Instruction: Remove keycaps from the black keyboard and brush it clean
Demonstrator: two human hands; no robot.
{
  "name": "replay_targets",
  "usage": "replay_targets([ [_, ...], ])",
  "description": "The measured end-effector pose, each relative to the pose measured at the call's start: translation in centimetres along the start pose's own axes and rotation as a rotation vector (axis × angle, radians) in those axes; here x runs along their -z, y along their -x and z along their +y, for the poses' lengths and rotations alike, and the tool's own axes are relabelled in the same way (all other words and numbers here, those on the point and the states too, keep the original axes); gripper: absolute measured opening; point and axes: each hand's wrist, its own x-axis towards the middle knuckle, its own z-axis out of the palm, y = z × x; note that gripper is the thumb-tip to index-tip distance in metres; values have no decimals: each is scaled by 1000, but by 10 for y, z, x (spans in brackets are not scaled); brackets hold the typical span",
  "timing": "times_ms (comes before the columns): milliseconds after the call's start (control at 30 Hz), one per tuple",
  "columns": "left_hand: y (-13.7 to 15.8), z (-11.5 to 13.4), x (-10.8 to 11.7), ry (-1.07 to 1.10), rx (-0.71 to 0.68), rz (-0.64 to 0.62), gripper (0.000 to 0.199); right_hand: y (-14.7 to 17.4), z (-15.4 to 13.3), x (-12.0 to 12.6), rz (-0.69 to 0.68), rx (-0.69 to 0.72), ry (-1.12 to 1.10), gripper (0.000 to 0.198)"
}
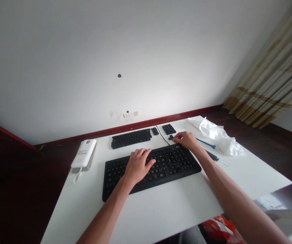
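Note:
A black keyboard base [151,183] with its keycaps off lies across the white table. My left hand [138,166] rests on its middle with the fingers and thumb apart. Beyond the keyboard's back right edge, my right hand [186,139] pinches at a small cluster of black keycaps [171,137]; the exact keycap between the fingertips is partly hidden. Behind the keyboard, loose keycaps stand in blocks: a wide letter block [132,138], a small block [155,131] and a number-pad block [169,129].
A white power bank [84,152] with a short cable lies at the left. To the right are a crumpled white plastic bag [217,135], a blue brush-like tool [207,143] and a dark tool [212,156]. The keyboard's cable [162,135] runs toward the wall.

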Motion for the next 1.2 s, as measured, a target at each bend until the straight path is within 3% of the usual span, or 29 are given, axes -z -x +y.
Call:
replay_targets([
  [667,-1,1,1,1,4,-10,48,2,-15,-9,39,67,34,30],
  [833,-1,0,0,-7,3,-12,48,7,-23,6,52,110,5,28],
  [1033,-1,0,0,-9,-6,-2,49,63,-31,45,-50,265,-119,22],
  [1200,0,0,-1,-7,-5,12,50,130,-24,36,-120,330,-116,22],
])
